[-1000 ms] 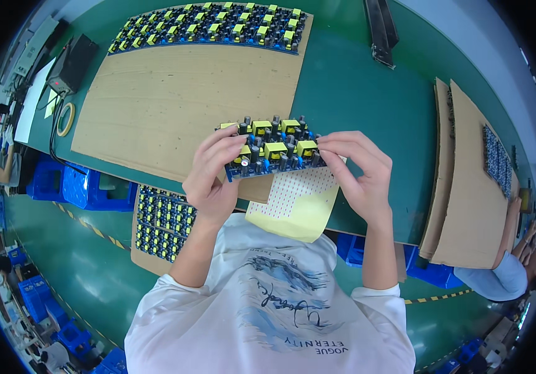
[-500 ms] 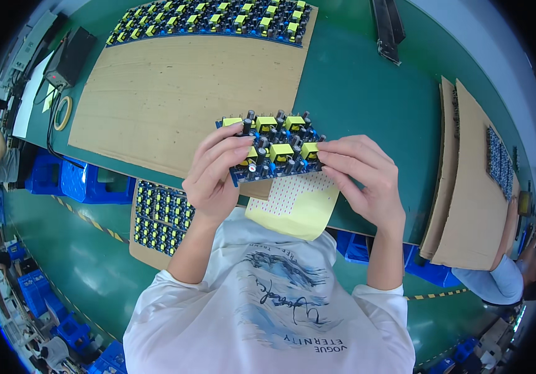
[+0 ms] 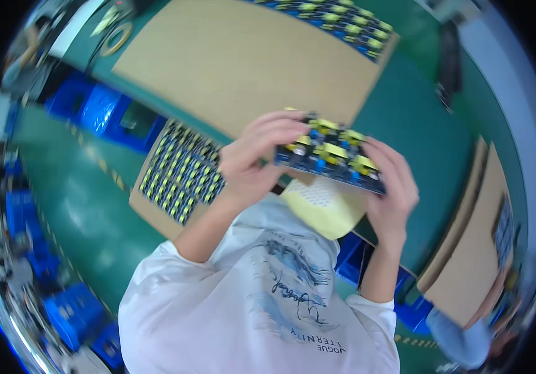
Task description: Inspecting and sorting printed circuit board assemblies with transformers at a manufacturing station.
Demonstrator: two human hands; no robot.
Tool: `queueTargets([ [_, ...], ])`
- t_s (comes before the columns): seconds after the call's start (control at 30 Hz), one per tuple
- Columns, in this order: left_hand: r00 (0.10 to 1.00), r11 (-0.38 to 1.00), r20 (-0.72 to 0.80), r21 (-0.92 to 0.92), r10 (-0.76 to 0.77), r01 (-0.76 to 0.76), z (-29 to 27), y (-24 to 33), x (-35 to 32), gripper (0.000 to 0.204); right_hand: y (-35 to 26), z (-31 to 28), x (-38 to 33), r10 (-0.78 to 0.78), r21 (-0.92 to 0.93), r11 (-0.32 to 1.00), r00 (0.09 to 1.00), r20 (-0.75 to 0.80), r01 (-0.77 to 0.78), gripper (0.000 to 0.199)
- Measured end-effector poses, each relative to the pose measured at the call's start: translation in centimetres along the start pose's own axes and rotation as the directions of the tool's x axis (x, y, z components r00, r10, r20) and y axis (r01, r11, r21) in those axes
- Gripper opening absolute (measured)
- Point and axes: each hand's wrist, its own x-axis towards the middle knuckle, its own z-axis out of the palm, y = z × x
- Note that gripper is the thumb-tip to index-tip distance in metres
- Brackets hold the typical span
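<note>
Between my two hands hangs a blue circuit board panel (image 3: 330,153) packed with yellow transformers, dark capacitors and small blue parts. My left hand (image 3: 258,153) grips its left end, fingers over the top of the parts. At the right end, my right hand (image 3: 395,181) is closed round the panel's edge. The panel tilts down toward the right and is a little blurred. Beneath it, close to my shirt, lies a yellow sheet (image 3: 336,218) with rows of small pale labels.
A cardboard sheet (image 3: 236,56) covers much of the green table (image 3: 405,112), with rows of similar boards (image 3: 342,22) at its far edge. More boards (image 3: 183,168) lie on cardboard at lower left. Cardboard sheets (image 3: 467,243) stand at right near another person's arm (image 3: 486,305).
Both hands have carried the panel slightly right, and it now slopes down to the right. My right hand has shifted to its end edge. The whole view has turned, bringing the lower-left boards further in.
</note>
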Motion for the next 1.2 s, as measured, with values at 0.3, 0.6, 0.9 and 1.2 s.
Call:
queueTargets([
  [0.3, 0.644, 0.496, -0.196, -0.805, -0.739, 0.324, -3.5, 6.3, -6.9, 0.047, -3.7, 1.0, 1.0, -0.477, 0.044, 0.879, 0.874, 0.098, 0.475, 0.028],
  [0.6, 0.263, 0.318, -0.204, -0.785, -0.943, 0.531, -11.6, 6.2, -17.6, 0.04, -8.9, 5.2, 0.7, -0.443, 0.136, 0.895, 0.806, 0.394, 0.425, 0.036],
  [0.9, -0.239, 0.111, -0.526, -0.549, -0.816, 0.828, -20.3, 2.6, -39.2, 0.044, -6.4, 4.0, 1.6, -0.335, 0.165, 0.94, 0.898, 0.285, 0.299, 0.032],
  [1.2, -0.545, -0.148, -0.43, -0.673, -0.72, 0.725, -18.8, -3.5, -44.8, 0.045, -4.6, 3.9, 1.7, -0.249, 0.127, 0.968, 0.91, 0.333, 0.219, 0.023],
])
